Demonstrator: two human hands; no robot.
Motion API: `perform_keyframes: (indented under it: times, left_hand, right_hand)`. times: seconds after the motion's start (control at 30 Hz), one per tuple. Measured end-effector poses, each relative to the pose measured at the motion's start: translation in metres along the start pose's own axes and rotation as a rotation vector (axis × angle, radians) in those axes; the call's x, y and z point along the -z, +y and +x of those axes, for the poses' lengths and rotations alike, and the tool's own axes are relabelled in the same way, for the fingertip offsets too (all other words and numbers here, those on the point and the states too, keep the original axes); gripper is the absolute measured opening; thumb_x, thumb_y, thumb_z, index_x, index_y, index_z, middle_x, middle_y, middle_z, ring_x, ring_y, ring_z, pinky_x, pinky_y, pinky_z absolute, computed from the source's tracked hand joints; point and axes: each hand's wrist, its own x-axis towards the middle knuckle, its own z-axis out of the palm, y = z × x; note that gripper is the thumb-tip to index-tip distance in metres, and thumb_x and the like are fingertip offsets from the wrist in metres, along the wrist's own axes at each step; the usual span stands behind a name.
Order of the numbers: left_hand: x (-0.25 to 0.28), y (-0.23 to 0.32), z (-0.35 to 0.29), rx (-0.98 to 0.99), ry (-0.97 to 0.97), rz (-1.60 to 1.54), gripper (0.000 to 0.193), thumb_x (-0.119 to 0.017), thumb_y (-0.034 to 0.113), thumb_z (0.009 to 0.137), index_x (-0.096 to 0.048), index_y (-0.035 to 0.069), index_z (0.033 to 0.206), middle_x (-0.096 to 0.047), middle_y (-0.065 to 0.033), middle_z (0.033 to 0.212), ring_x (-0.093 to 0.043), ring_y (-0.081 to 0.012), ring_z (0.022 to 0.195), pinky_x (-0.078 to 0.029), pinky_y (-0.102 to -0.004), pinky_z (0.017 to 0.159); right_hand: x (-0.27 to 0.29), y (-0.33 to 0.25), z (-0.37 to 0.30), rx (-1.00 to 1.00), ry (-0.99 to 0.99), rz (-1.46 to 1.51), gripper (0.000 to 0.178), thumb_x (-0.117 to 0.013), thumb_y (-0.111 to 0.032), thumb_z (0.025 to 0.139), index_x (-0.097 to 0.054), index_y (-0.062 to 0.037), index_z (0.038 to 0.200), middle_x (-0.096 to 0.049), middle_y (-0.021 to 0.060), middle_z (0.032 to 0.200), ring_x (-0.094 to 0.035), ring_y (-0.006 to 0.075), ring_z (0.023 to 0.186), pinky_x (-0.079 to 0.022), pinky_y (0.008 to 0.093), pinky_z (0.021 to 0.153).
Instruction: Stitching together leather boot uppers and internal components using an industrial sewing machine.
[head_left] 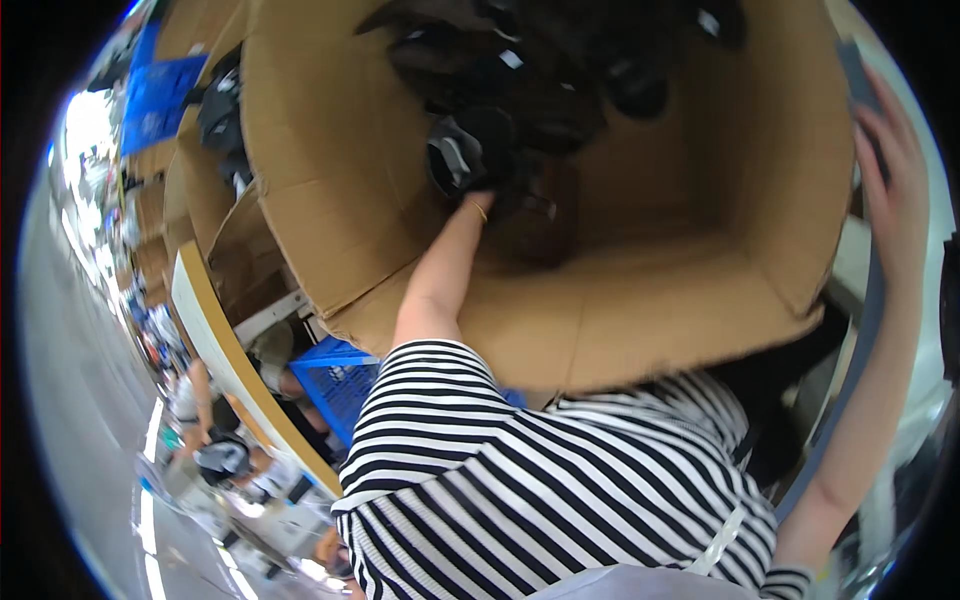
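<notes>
My left arm reaches into a large open cardboard box (560,340). My left hand (480,196), with a thin yellowish band at the wrist, meets a dark item with a grey and white patch (460,155). Its fingers are lost among the dark shapes, so whether it grips the item is hidden. Several more black items (560,80), some bearing small white tags, lie deeper in the box; their kind is unclear. Outside the right wall of the box, my right hand (892,165) lies along a grey edge (858,75) with its fingers stretched out and apart.
More cardboard boxes (220,190) stand on the left, one with dark items (222,115). Blue plastic crates (165,100) are at far left, another blue crate (335,380) below the box. A yellow-edged board (255,370) separates me from a person (195,395) handling a dark item.
</notes>
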Motion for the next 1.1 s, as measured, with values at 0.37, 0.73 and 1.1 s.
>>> perform_keyframes:
  times: [0.37, 0.73, 1.1]
  left_hand:
    - [-0.009, 0.002, 0.055, 0.175, 0.338, 0.473, 0.119, -0.078, 0.031, 0.072, 0.013, 0.012, 0.146, -0.049, -0.0239, 0.13, -0.053, -0.0354, 0.117, -0.043, -0.043, 0.1]
    - [0.008, -0.023, 0.099, 0.279, 0.259, 0.182, 0.053, -0.073, 0.025, 0.075, -0.056, 0.005, 0.121, -0.056, -0.02, 0.124, -0.056, -0.0318, 0.114, -0.047, -0.0385, 0.093]
    - [-0.025, 0.045, -0.016, -0.171, 0.427, 0.698, 0.024, -0.066, 0.019, 0.077, -0.068, 0.007, 0.098, -0.065, -0.0179, 0.106, -0.062, -0.0344, 0.103, -0.051, -0.0421, 0.086]
  right_hand:
    - [0.02, -0.021, 0.0, -0.144, -0.077, -0.075, 0.017, -0.053, -0.007, 0.09, -0.061, 0.0024, 0.102, -0.051, 0.0066, 0.135, -0.043, 0.0238, 0.128, -0.037, 0.0337, 0.102]
    - [0.018, -0.01, 0.001, -0.153, -0.112, -0.114, 0.018, -0.055, -0.011, 0.091, -0.063, -0.0001, 0.103, -0.053, 0.0061, 0.131, -0.046, 0.0233, 0.125, -0.036, 0.0342, 0.104]
    - [0.017, -0.026, 0.009, -0.094, 0.035, -0.064, 0.014, -0.057, 0.001, 0.083, -0.059, 0.0059, 0.096, -0.052, 0.0074, 0.132, -0.046, 0.0258, 0.124, -0.039, 0.0345, 0.099]
